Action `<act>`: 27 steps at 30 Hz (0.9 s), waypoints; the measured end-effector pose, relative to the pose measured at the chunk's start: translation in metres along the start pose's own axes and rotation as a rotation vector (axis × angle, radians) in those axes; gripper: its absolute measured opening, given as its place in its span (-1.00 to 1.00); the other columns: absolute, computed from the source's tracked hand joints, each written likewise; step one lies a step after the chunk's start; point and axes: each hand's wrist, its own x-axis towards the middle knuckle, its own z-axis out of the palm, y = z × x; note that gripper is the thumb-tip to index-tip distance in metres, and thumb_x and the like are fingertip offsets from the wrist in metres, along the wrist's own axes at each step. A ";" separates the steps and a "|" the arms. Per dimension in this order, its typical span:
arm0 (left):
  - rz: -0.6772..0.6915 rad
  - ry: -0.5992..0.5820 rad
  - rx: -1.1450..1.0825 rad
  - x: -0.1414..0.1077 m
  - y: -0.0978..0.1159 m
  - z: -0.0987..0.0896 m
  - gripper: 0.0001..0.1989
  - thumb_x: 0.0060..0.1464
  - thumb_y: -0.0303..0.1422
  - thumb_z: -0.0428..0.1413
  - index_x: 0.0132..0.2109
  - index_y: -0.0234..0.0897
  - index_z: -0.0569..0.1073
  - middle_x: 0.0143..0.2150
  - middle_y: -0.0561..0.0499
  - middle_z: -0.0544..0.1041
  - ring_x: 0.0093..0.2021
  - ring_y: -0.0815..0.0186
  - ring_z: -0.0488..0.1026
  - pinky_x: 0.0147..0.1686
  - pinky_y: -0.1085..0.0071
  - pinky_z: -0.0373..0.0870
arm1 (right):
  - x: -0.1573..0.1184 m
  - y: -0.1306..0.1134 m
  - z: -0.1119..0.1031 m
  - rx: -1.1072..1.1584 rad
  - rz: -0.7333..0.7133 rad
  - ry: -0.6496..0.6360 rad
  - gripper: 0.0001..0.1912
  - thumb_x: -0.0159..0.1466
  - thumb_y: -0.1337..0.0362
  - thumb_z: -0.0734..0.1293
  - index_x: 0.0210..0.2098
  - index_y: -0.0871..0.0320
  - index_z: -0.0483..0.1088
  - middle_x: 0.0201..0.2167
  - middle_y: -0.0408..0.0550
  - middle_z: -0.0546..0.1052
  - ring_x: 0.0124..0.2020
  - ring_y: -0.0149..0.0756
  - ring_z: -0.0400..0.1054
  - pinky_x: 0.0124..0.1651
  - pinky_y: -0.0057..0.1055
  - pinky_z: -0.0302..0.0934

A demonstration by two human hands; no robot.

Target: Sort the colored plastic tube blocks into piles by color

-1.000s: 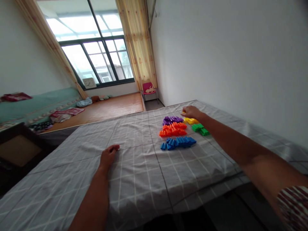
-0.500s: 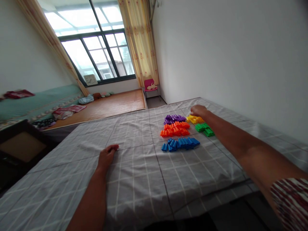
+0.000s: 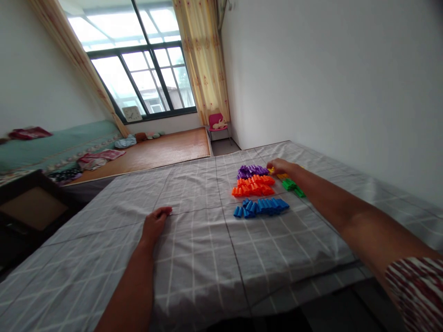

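Observation:
Low over the yellow plastic pieces (image 3: pixel 283 176), my right hand (image 3: pixel 282 167) is closed, fingertips down at the row's left end. A bit of yellow shows at the fingertips, and my hand and forearm cover part of this row. Nearby lie small tube-like pieces in colour groups: purple (image 3: pixel 252 171), orange (image 3: pixel 253 186), blue (image 3: pixel 261 207) and green (image 3: pixel 293 187), the last partly behind my forearm. To the left, my left hand (image 3: pixel 156 221) rests on the grey checked sheet (image 3: pixel 194 249) with its fingers curled in, apart from the pieces.
A white wall (image 3: pixel 332 83) runs along the right side of the sheet. Beyond its far edge are a brown mat-covered platform (image 3: pixel 173 143) and a pink chair (image 3: pixel 217 122). A dark cabinet (image 3: pixel 34 203) stands at the left edge.
My right hand has moved down and slightly left, onto the left end of the yellow pieces. My left hand stays where it was. The view has shifted slightly.

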 end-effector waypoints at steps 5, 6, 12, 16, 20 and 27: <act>0.015 -0.011 0.005 0.001 -0.003 0.000 -0.70 -0.14 -0.27 0.03 -0.26 -0.23 0.56 -0.25 0.01 0.62 -0.17 0.20 0.53 -0.02 0.32 0.40 | -0.002 0.002 -0.008 0.001 0.011 0.014 -0.54 0.06 0.26 0.45 -0.02 0.09 0.48 -0.02 0.01 0.52 -0.04 -0.18 0.38 -0.08 -0.43 0.20; 0.016 -0.013 0.003 0.001 -0.003 0.000 -0.70 -0.14 -0.27 0.03 -0.26 -0.23 0.56 -0.25 0.00 0.62 -0.17 0.20 0.53 -0.02 0.32 0.40 | -0.003 0.005 -0.011 0.004 0.026 0.021 -0.53 0.07 0.22 0.45 -0.01 0.07 0.47 -0.01 0.00 0.51 -0.03 -0.18 0.37 -0.08 -0.41 0.21; 0.021 0.000 0.028 0.001 -0.002 -0.001 -0.70 -0.13 -0.24 0.04 -0.26 -0.21 0.57 -0.25 0.02 0.62 -0.16 0.19 0.52 -0.02 0.32 0.40 | -0.007 0.040 -0.028 0.033 0.194 0.128 -0.49 0.11 0.09 0.42 0.05 0.05 0.43 0.05 0.01 0.47 0.08 -0.08 0.28 0.00 -0.27 0.20; 0.013 -0.002 0.035 0.000 0.001 -0.001 -0.68 -0.14 -0.23 0.04 -0.26 -0.24 0.57 -0.26 0.00 0.62 -0.18 0.19 0.53 -0.03 0.32 0.40 | -0.012 0.057 -0.024 0.013 0.221 0.082 -0.46 0.10 0.00 0.41 0.05 0.01 0.44 0.10 0.05 0.43 0.15 0.04 0.18 0.07 -0.08 0.14; 0.011 -0.015 0.039 0.001 0.000 -0.002 -0.67 -0.13 -0.22 0.04 -0.24 -0.24 0.56 -0.24 0.00 0.62 -0.16 0.19 0.53 -0.02 0.32 0.40 | -0.015 0.058 -0.018 0.002 0.219 0.033 -0.45 0.10 -0.06 0.39 0.04 -0.02 0.45 0.13 0.07 0.40 0.18 0.13 0.13 0.09 0.08 0.08; 0.010 -0.019 0.057 0.002 -0.004 -0.002 -0.67 -0.11 -0.21 0.04 -0.23 -0.24 0.56 -0.23 0.01 0.62 -0.15 0.19 0.52 0.00 0.31 0.39 | -0.016 0.038 -0.023 0.004 0.220 0.101 -0.56 0.21 0.17 0.31 0.08 0.04 0.41 0.13 0.08 0.40 0.19 0.02 0.12 0.09 -0.01 0.12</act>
